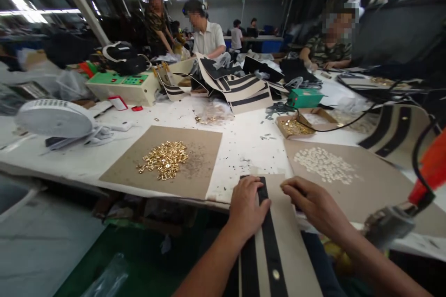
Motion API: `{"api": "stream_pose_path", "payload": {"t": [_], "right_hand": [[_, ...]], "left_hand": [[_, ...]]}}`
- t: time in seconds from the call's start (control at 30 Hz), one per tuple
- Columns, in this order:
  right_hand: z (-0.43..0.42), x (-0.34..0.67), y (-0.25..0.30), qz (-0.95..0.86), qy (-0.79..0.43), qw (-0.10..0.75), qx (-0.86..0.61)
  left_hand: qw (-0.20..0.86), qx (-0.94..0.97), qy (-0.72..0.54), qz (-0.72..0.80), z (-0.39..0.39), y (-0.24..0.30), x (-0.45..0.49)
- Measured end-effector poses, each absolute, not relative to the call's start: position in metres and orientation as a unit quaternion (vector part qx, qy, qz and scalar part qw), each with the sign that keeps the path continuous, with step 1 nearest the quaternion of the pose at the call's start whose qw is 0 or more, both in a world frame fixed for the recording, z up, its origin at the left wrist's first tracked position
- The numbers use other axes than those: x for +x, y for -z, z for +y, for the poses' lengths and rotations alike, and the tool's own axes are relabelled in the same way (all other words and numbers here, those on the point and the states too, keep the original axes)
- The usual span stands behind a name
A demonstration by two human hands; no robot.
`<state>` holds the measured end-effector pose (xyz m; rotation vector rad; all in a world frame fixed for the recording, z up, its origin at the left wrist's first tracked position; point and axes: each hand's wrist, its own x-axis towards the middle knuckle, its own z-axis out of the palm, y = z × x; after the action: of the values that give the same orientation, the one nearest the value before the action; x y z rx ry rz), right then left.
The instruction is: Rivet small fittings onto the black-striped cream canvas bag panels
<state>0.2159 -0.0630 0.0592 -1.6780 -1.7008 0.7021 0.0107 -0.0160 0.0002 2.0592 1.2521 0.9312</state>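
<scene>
A tan board [278, 236] with black stripes is closest, its far end over the front edge of the white worktop [240, 141]. The left hand [248, 204] lies on the board; its grip is loose, with thumb and fingers apart on a black stripe. The right hand [313, 200] is at the board's far right corner. Its grip is pinched closed at the tips, and I cannot tell if something tiny is in it. A pale dot [276, 274] sits on the board's right stripe. Right of the board is an orange tool [434, 164].

A bit farther out, left of the board, a brown sheet [127, 168] has a heap of gold bits [165, 160] on it. Right of the board, a tan sheet [383, 195] has many white bits [324, 164].

Past those, a big roll [54, 118] is far left of the board. Beyond the board are an open box [288, 135], a green box [305, 98] and a pile of striped pieces [249, 95]. Farthest off, behind the pile, a person in a white shirt [209, 37] looks down.
</scene>
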Motion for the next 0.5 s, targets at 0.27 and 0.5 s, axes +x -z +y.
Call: {"api": "stream_pose_path", "payload": {"t": [0.27, 0.5], "right_hand": [[-0.018, 0.182, -0.018, -0.718, -0.264, 0.206, -0.611], [-0.021, 0.197, 0.002, -0.716, -0.313, 0.187, -0.596]], "left_hand": [[0.287, 0.764, -0.345, 0.464, -0.017, 0.001, 0.009], [0.289, 0.756, -0.349, 0.471, -0.028, 0.003, 0.007]]}}
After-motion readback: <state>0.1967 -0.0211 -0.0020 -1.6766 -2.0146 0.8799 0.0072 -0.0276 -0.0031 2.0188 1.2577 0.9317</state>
